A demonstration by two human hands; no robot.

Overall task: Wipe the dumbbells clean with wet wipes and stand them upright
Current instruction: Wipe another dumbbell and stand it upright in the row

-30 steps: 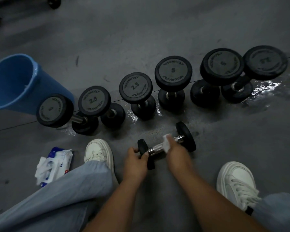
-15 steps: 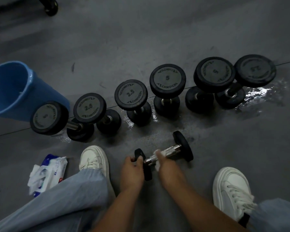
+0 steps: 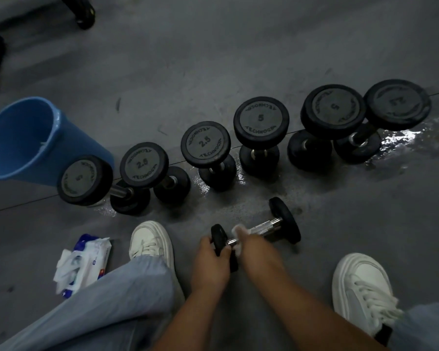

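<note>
A small black dumbbell (image 3: 266, 227) with a chrome handle lies on its side on the grey floor between my feet. My left hand (image 3: 211, 259) grips its near black head. My right hand (image 3: 251, 245) holds a white wet wipe (image 3: 237, 230) against the near end of the handle. Behind it, several black dumbbells stand upright in a row, among them one marked 2.5 (image 3: 205, 144) and one marked 5 (image 3: 261, 119). A pack of wet wipes (image 3: 83, 264) lies on the floor at the left.
A blue bucket (image 3: 23, 140) stands at the left behind the row. Wet patches shine on the floor (image 3: 401, 140) at the right end of the row. My white shoes (image 3: 151, 240) (image 3: 360, 287) flank the dumbbell. Dark equipment (image 3: 83, 11) stands at the top left.
My right hand has slid the wipe along the handle from the far end towards the near head. The left hand keeps its grip on the near head.
</note>
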